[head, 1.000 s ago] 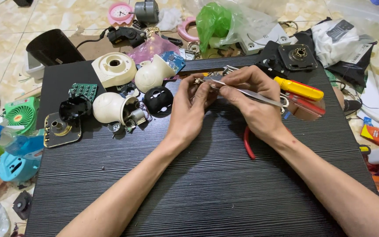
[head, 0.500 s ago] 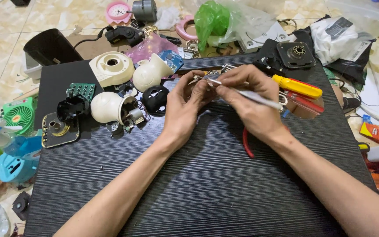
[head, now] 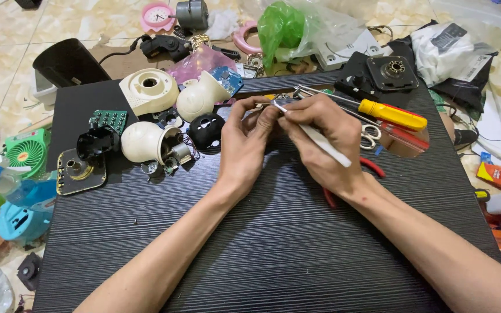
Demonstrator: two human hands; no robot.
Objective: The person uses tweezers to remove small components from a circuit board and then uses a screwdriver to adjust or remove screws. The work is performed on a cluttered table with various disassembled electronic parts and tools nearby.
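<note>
At frame centre the right hand (head: pixel 326 139) pinches white tweezers (head: pixel 314 134), tip up-left, meeting the left hand's (head: pixel 247 142) closed fingertips. What those fingertips grip is too small to tell; a black dome (head: pixel 206 132) lies just left

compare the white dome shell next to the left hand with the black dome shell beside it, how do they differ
The white dome shell is cream-white and the larger; the black dome shell is black and smaller. The white dome shell lies on its side with wires and a small motor spilling out; the black dome shell shows holes in its face and no loose wires. Both are rounded plastic parts resting on the dark table, left of the left hand.
</note>
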